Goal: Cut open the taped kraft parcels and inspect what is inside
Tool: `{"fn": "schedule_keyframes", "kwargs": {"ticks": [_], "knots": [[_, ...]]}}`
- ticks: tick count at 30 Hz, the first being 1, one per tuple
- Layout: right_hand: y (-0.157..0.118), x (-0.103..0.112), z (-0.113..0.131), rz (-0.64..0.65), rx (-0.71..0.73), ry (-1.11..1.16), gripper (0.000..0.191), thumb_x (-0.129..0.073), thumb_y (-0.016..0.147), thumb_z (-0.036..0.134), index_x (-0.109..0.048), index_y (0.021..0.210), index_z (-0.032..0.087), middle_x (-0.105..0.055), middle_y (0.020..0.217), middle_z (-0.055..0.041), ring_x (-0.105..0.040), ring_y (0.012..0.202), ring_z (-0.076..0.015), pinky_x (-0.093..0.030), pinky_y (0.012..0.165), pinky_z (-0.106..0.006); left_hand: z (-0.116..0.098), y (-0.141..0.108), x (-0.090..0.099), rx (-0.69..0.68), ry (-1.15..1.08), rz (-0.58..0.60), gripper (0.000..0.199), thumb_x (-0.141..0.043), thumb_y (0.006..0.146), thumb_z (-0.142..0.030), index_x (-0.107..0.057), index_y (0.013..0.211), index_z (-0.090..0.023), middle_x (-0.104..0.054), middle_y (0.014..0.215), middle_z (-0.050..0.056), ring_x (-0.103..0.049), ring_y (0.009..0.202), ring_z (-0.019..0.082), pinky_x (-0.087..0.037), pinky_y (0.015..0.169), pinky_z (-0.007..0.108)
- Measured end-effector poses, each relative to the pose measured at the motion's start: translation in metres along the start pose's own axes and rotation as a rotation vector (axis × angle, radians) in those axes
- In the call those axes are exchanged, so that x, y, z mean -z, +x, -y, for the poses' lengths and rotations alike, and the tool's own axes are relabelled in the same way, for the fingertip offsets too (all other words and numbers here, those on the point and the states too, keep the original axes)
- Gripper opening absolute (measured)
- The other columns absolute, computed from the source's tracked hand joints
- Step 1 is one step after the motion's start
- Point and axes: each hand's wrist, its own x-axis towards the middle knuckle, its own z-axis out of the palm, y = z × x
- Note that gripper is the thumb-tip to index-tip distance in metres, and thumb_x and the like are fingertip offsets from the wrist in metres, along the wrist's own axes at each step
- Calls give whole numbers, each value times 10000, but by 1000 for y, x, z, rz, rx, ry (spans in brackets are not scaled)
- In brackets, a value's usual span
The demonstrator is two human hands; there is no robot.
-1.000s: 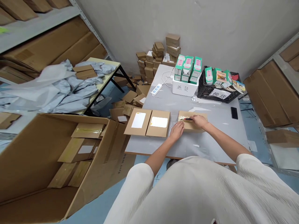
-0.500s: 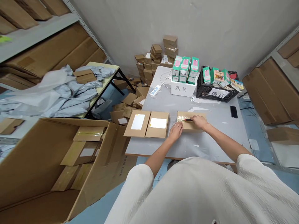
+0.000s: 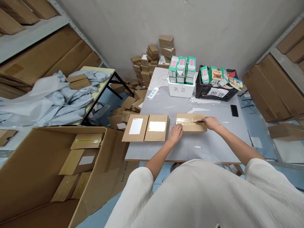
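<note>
A flat kraft cardboard box [image 3: 191, 126] lies on the grey table [image 3: 190, 148], with a strip of clear tape [image 3: 185, 120] shining across its upper left. My right hand [image 3: 212, 123] grips a slim black tool [image 3: 200, 121] with a red band, its tip on the box's top face near the right end. My left hand [image 3: 175, 134] rests flat, holding nothing, at the box's lower left corner. To its left lie two kraft boxes with white labels [image 3: 145, 128], side by side.
Behind the hands stand a white box [image 3: 178, 89] of green-and-pink packages, a black crate [image 3: 215, 91], a power strip [image 3: 153, 93] and a phone [image 3: 234, 110]. A large open carton [image 3: 102, 152] of boxes lies left of the table. Shelves with cartons flank both sides.
My right hand and the tool have moved right along the box, past the tape. My left hand stays near the corner. The whole view has shifted slightly as my head turned.
</note>
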Motion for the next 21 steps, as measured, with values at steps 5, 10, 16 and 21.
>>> {"fn": "schedule_keyframes", "kwargs": {"ticks": [5,10,16,21], "knots": [[-9,-7,-21,-6,-36,24,435,-445,1076,197,-748,1385,237,-762,1306,-171,-732,1131,-313,-501,895,-376,-13,5,7,64,98,26,331,-463,1101,-234,-663,1364,-260,-711,1398,143,-640,1367,320,-444,1228,510],[-10,-11,-26,-9,-15,49,424,-439,1082,194,-742,1375,233,-762,1302,-161,-734,1130,-305,-506,875,-366,-29,22,4,107,145,52,307,-500,1069,-205,-665,1326,-240,-676,1386,157,-618,1320,342,-446,1185,524],[-9,-12,-28,-15,9,57,420,-452,1087,214,-737,1394,235,-761,1306,-166,-726,1160,-310,-518,899,-373,-53,61,-9,-86,83,206,453,-757,974,-373,-626,1391,-258,-607,1506,140,-553,1429,351,-418,1237,513],[-7,-12,-32,-3,15,71,443,-453,1072,192,-738,1408,241,-757,1321,-168,-723,1178,-320,-527,898,-386,-61,81,-10,-18,161,310,486,-853,910,-410,-657,1328,-258,-653,1413,144,-614,1328,361,-439,1179,497]]}}
